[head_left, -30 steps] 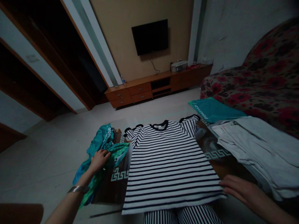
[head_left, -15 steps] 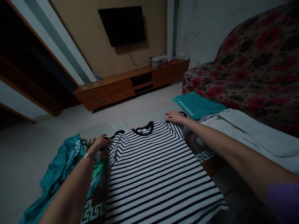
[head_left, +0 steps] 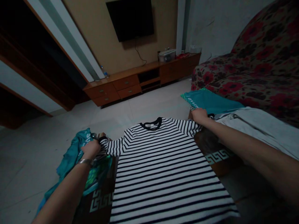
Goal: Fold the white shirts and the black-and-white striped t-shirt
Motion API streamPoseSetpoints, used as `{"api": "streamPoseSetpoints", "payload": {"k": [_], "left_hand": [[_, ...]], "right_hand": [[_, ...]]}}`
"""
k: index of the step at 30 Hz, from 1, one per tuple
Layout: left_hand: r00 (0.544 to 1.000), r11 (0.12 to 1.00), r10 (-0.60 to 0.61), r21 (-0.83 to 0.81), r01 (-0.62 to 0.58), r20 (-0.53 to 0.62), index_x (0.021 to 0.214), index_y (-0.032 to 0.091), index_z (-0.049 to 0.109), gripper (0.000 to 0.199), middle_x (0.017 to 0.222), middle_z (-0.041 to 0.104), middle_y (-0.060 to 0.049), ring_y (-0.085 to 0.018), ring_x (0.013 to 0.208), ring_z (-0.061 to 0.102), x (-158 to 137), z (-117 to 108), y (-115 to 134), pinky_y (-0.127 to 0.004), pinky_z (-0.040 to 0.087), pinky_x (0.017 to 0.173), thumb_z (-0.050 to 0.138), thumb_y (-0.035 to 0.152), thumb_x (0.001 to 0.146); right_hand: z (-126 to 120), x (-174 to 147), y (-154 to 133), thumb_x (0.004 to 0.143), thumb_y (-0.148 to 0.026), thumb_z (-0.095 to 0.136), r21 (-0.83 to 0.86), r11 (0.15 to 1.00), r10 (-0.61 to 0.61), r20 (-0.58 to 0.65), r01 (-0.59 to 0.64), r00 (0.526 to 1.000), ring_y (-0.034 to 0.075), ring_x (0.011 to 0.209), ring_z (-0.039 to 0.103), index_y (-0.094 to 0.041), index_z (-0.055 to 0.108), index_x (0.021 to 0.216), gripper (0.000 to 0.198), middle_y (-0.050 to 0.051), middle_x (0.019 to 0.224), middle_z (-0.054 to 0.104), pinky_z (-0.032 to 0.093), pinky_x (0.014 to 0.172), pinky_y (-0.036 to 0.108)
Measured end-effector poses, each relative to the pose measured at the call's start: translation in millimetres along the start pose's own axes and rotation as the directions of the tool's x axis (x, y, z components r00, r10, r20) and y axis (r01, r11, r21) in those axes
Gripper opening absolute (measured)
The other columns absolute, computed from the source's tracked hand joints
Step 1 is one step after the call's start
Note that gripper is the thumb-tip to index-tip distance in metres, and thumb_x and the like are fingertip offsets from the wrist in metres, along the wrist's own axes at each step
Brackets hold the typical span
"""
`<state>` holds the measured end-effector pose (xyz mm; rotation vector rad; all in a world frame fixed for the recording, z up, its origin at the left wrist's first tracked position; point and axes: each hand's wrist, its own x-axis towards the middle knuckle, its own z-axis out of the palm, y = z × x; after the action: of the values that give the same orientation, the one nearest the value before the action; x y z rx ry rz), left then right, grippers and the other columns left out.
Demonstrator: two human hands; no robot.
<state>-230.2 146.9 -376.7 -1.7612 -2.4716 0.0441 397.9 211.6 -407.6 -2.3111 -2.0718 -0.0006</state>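
A black-and-white striped T-shirt lies spread out, its black collar pointing away from me. My left hand, with a bracelet at the wrist, is closed on the left sleeve's end and pulls it out sideways. At the other side my right hand grips the end of the right sleeve, its fingers partly hidden behind the hand. Both sleeves are stretched outward. A teal garment with white lettering hangs beside my left hand. Another folded teal garment lies just beyond my right hand.
The shirt rests on a dark table with a pale key pattern. Pale clothing lies at the right, in front of a floral sofa. A wooden cabinet stands across the tiled floor under a wall-mounted television.
Both hands have closed on the sleeve ends and moved outward, drawing the sleeves from bunched to straight. The view has shifted slightly, so the room appears further right.
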Motion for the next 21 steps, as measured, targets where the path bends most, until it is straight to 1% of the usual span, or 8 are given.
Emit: {"api": "streamPoseSetpoints", "payload": {"k": [2,4,5,8,11,15,19,21], "left_hand": [[0.999,1.000,0.011,0.021,-0.010,-0.045,0.087,-0.001,0.064,0.023,0.107,0.062,-0.028,-0.044,0.115,0.048,-2.8,-5.9,15.9,-0.065,0.031,0.093,0.044,0.011,0.083],[0.993,0.995,0.098,-0.001,-0.098,-0.071,0.100,0.001,0.064,0.030,0.121,0.057,-0.026,-0.040,0.125,0.041,2.4,-9.1,43.7,-0.061,0.026,0.101,0.039,0.011,0.087],[0.985,0.986,0.160,-0.042,-0.162,-0.058,0.106,0.003,0.064,0.032,0.124,0.057,-0.023,-0.037,0.126,0.042,7.3,-9.4,60.3,-0.056,0.027,0.103,0.038,0.012,0.089],[0.951,0.933,0.307,-0.209,-0.293,0.036,0.116,0.010,0.063,0.037,0.119,0.064,-0.015,-0.026,0.112,0.055,24.8,-5.2,109.9,-0.038,0.040,0.096,0.039,0.027,0.093],[0.901,0.856,0.405,-0.410,-0.316,0.152,0.110,0.013,0.066,0.043,0.103,0.070,-0.010,-0.021,0.092,0.062,37.1,2.6,141.2,-0.029,0.046,0.080,0.044,0.045,0.090],[0.864,0.739,0.438,-0.647,-0.188,0.249,0.082,0.015,0.063,0.032,0.077,0.066,-0.002,-0.018,0.075,0.057,47.1,10.5,143.3,-0.027,0.043,0.069,0.064,0.044,0.069],[0.887,0.605,0.435,-0.780,-0.161,0.155,0.074,0.018,0.051,0.031,0.066,0.053,0.004,-0.013,0.066,0.050,58.2,19.0,128.2,-0.024,0.038,0.065,0.063,0.045,0.065],[0.906,0.586,0.405,-0.795,-0.155,0.121,0.075,0.019,0.048,0.031,0.065,0.050,0.005,-0.012,0.064,0.048,62.7,24.9,123.7,-0.023,0.037,0.062,0.061,0.047,0.067]], "right_hand": [[-3.6,7.2,-17.7,0.091,-0.006,0.040,0.010,0.998,-0.058,-0.007,0.059,0.998,0.034,0.120,0.050,0.005,0.067,0.107,0.033,0.030,0.118,0.059,0.037,0.097,0.048],[-5.3,18.2,-45.0,0.093,-0.010,0.041,0.056,0.987,-0.153,0.009,0.152,0.988,0.029,0.116,0.053,-0.001,0.068,0.111,0.033,0.024,0.118,0.062,0.039,0.097,0.043],[-5.1,24.1,-60.5,0.094,-0.014,0.043,0.102,0.974,-0.206,0.035,0.201,0.978,0.026,0.110,0.057,-0.005,0.069,0.111,0.032,0.020,0.115,0.065,0.041,0.094,0.038],[-0.2,39.8,-105.9,0.096,-0.030,0.047,0.328,0.903,-0.336,0.144,0.275,0.931,0.018,0.091,0.062,-0.008,0.071,0.107,0.034,0.013,0.101,0.070,0.046,0.084,0.029],[7.0,50.2,-137.4,0.089,-0.030,0.058,0.520,0.818,-0.406,0.220,0.246,0.887,0.014,0.076,0.060,-0.008,0.071,0.102,0.029,0.008,0.088,0.069,0.046,0.077,0.026],[11.9,60.3,-153.9,0.075,-0.016,0.068,0.617,0.756,-0.433,0.223,0.217,0.874,0.008,0.065,0.054,-0.010,0.071,0.090,0.017,0.001,0.073,0.064,0.044,0.067,0.020],[15.0,69.3,-159.1,0.073,-0.013,0.064,0.652,0.730,-0.403,0.168,0.204,0.900,0.008,0.059,0.051,-0.011,0.069,0.083,0.011,-0.001,0.066,0.061,0.041,0.058,0.018],[19.4,73.8,-162.7,0.073,-0.011,0.063,0.661,0.725,-0.371,0.138,0.194,0.918,0.008,0.060,0.053,-0.012,0.068,0.084,0.013,0.000,0.068,0.062,0.041,0.058,0.018]]}}
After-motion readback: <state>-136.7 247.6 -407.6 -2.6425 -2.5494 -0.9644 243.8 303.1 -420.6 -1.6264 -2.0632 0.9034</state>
